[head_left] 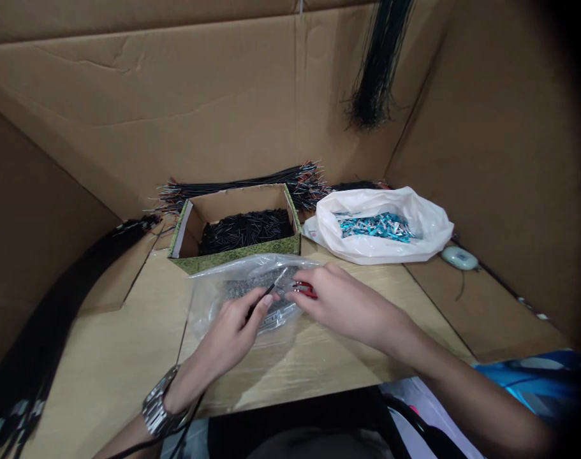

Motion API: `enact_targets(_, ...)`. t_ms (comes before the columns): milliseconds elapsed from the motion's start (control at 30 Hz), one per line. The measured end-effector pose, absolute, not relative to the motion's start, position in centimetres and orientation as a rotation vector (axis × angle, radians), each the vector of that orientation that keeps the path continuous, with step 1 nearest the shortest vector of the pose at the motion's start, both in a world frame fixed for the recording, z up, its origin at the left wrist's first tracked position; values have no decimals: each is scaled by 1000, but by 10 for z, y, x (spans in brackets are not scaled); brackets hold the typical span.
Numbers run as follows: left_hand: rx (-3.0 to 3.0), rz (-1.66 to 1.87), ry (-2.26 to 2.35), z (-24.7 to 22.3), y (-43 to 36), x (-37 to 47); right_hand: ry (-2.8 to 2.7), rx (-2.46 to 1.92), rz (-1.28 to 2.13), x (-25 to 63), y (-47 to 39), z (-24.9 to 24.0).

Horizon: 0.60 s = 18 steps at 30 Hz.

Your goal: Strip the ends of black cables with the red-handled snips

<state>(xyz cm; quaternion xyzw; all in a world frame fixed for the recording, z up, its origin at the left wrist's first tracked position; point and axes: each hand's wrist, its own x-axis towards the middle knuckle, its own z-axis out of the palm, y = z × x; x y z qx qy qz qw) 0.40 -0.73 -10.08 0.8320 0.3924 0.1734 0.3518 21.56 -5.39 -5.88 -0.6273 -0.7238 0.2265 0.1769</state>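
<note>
My left hand point(240, 322) is closed on a black cable point(260, 303), its pale stripped end pointing up and to the right. My right hand point(340, 299) is shut on a pair of small red-handled snips point(305, 290); most of them is hidden by the fingers. The snips' tips are close to the cable's end, though whether they touch cannot be made out. Both hands are over a clear plastic bag point(204, 306) filled with small greyish pieces, too fine to name.
Behind the bag stands a green-patterned box point(233, 248) of short black tubes. A white bag point(386, 255) holds blue and silver pieces. Bundled black cables point(233, 185) lie at the back; more cables point(46, 325) run down the left. A wire bundle point(379, 76) hangs above. Cardboard walls point(175, 95) enclose the table.
</note>
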Motion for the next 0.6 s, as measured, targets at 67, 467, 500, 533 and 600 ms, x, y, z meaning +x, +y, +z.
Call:
enact_targets(67,2151,434,1018,-101,-7,4,-2049,-1808,617,213,-55,-60)
enact_targets(467,2120,385,1075,-97,-6,10,-2249,-1892,302,188,-65,-68)
enact_targets(500,2109,396,1085,-96,-6,11,-2257,-1893,307,185,-65,-69)
enact_targets(533,2096,410,1095,-96,-6,11,-2268,-1894,320,183,-65,-69)
enact_targets(600,2059,440,1112,-96,-5,12,-2292,-1895,360,178,-64,-70)
